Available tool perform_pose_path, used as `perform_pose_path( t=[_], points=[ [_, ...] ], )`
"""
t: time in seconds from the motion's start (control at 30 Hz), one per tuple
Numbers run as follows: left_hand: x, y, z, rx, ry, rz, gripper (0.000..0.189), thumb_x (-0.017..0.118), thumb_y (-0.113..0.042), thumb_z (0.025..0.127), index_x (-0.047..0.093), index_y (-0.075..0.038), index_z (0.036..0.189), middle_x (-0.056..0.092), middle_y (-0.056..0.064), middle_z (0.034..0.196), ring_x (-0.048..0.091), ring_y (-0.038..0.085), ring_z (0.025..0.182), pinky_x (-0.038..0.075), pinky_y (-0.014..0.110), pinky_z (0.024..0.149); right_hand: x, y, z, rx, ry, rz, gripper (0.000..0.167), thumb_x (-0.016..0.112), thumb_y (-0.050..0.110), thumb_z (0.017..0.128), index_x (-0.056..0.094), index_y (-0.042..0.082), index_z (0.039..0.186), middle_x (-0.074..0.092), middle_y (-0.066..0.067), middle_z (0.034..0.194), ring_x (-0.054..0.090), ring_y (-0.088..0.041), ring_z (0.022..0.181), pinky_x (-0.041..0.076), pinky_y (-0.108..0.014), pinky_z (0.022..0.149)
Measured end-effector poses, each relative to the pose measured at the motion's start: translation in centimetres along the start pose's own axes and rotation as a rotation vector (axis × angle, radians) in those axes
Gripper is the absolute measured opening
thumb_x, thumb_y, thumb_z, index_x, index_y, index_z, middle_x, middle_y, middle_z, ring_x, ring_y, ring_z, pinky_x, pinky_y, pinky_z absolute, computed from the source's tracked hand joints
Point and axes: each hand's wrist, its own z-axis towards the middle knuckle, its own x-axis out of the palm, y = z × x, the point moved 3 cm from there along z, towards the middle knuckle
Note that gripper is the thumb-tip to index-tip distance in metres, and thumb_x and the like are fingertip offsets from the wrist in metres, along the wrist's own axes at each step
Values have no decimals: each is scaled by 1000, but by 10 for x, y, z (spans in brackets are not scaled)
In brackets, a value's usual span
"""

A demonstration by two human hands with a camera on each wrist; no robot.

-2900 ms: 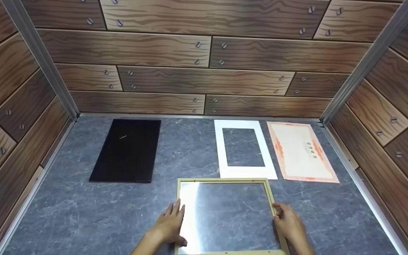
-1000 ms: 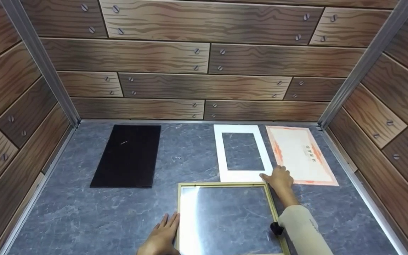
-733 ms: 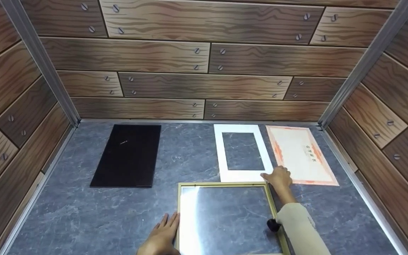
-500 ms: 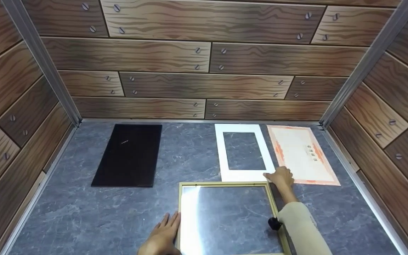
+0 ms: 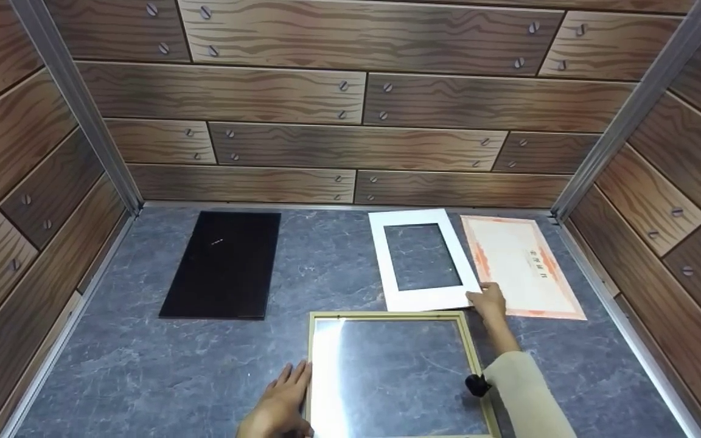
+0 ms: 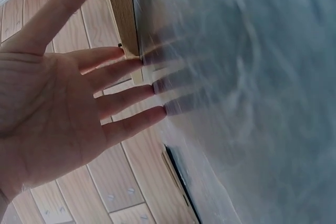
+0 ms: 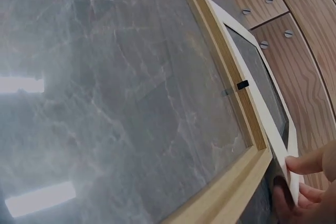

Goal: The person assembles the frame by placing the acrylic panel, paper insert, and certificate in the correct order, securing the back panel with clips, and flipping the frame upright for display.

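In the head view a picture frame (image 5: 387, 316) with a gold-coloured wooden border and a clear, shiny pane lies at the front of the table. My left hand (image 5: 280, 398) rests along its left side, fingers extended; the left wrist view shows the fingertips (image 6: 160, 111) right at the frame's edge. Beyond the frame, a white picture mat (image 5: 432, 299) with a rectangular window has its near right corner pinched by my right hand (image 5: 490, 302). The right wrist view shows thumb and fingers on either side of that corner, the mat (image 7: 273, 124) tilted up behind the frame.
A black rectangular panel (image 5: 223, 267) lies at the back left. Right of the mat is a cream certificate (image 5: 518, 261) with an orange border, close to my right hand. Wood-patterned walls (image 5: 350, 140) enclose the dark marbled table (image 5: 162, 377).
My right hand has gone from the frame's right side to the mat's corner and taken hold. That corner has lifted and shifted slightly right. The left hand has slid slightly down the frame's side.
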Motion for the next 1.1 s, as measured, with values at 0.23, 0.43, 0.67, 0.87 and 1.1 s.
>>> perform_pose_path(
  t=[0.23, 0.43, 0.67, 0.87, 1.1],
  points=[
    [-1, 1, 3, -20, 38, -22, 104, 86, -18, 60, 25, 1, 143, 21, 22, 146, 10, 46, 132, 12, 60, 101, -6, 1, 3, 76, -15, 449, 40, 50, -3, 87, 44, -13, 125, 57, -12, 83, 58, -14, 65, 51, -25, 60],
    [-3, 0, 0, 21, 24, -12, 106, 86, -18, 59, 25, 4, 142, 21, 24, 145, 11, 48, 131, 15, 62, 100, -13, 1, -3, 152, 43, 618, 45, 43, -2, 89, 39, -7, 134, 51, -7, 88, 53, -7, 66, 50, -19, 61],
    [-2, 0, 1, 6, 36, -16, 105, 86, -18, 59, 25, 2, 142, 22, 22, 146, 11, 46, 132, 15, 60, 101, -17, 2, -7, 230, 83, 783, 54, 46, -5, 88, 31, -7, 139, 56, 1, 77, 54, -5, 65, 49, -19, 74],
    [-1, 1, 2, -9, 25, -8, 105, 86, -19, 58, 27, 2, 142, 23, 22, 145, 12, 45, 132, 17, 60, 100, -16, 2, -13, 273, 135, 918, 64, 49, -11, 85, 20, -6, 142, 54, -1, 80, 58, -6, 68, 45, -21, 84],
    [0, 2, 3, -22, 35, -18, 104, 86, -19, 60, 27, 1, 142, 23, 22, 145, 11, 45, 132, 16, 60, 100, -13, 2, -18, 317, 139, 1042, 62, 47, -8, 87, 22, 0, 143, 59, 0, 73, 59, -8, 68, 45, -20, 84]
  ],
)
